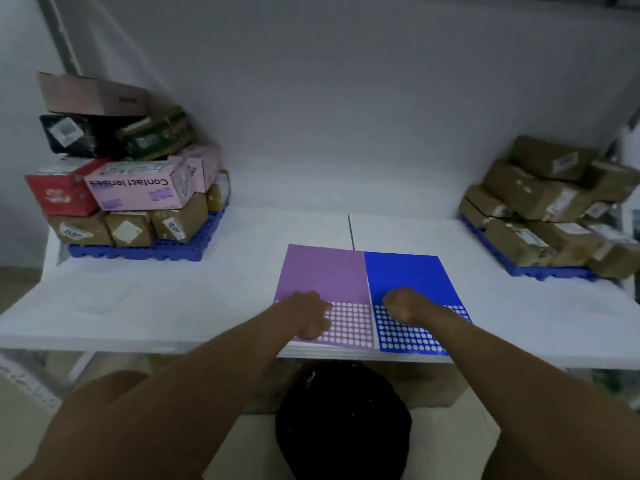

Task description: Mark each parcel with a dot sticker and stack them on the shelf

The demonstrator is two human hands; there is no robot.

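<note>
Cardboard, left pile (131,188): mixed parcels, brown, pink, red and black, heaped on a blue pallet (145,252) at the far left of the worktop (173,306); probably one side of a sort.
Left hand (310,318): rests on the near corner of the purple sheet, fingers curled under; whether its grip pinches a sticker I cannot tell.
Purple sheet (325,275): flat at the near worktop edge, pale dots left only in its near rows, so the far rows look already peeled.
Blue sheet (408,271): touching the purple one on its right, same layout; laid side by side so either hand can reach.
Right hand (403,303): on the blue sheet's dot rows, grip curled narrow; what it holds, if anything, is hidden.
Right pile (550,199): brown parcels on a second blue pallet (530,270), well apart from both hands.
Step, judged: picking a dot before fetching a parcel.
</note>
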